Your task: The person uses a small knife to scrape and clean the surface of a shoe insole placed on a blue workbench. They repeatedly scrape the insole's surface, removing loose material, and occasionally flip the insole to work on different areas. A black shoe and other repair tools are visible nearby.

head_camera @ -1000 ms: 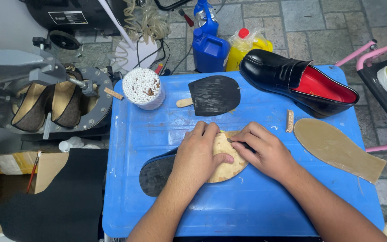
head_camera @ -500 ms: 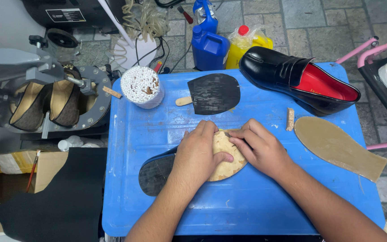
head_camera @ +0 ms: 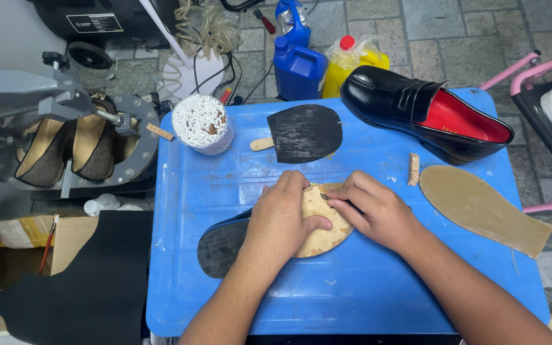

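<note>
Head view: at the centre of the blue table (head_camera: 365,300), a black sole (head_camera: 222,246) topped with a tan cork piece (head_camera: 321,223) is pressed flat under the left hand (head_camera: 282,217), its fingers spread, while the piece's 3 o'clock edge is pinched by the right hand (head_camera: 375,211). A tan insole (head_camera: 480,207) is seen at 3 o'clock, with a black sole piece (head_camera: 305,132) at 12 o'clock, a black loafer (head_camera: 423,112) at 1 o'clock and a white cup (head_camera: 202,124) at 11 o'clock farther off.

Bright blue table (head_camera: 378,300). Black sole (head_camera: 222,246) under a mottled tan cork piece (head_camera: 321,223). Glossy black loafer (head_camera: 416,108) lined red. Plain tan insole (head_camera: 480,207). Streaked black half sole (head_camera: 306,133). Blue jug (head_camera: 298,70), yellow bottle (head_camera: 346,67) capped red. White cup (head_camera: 202,124).
</note>
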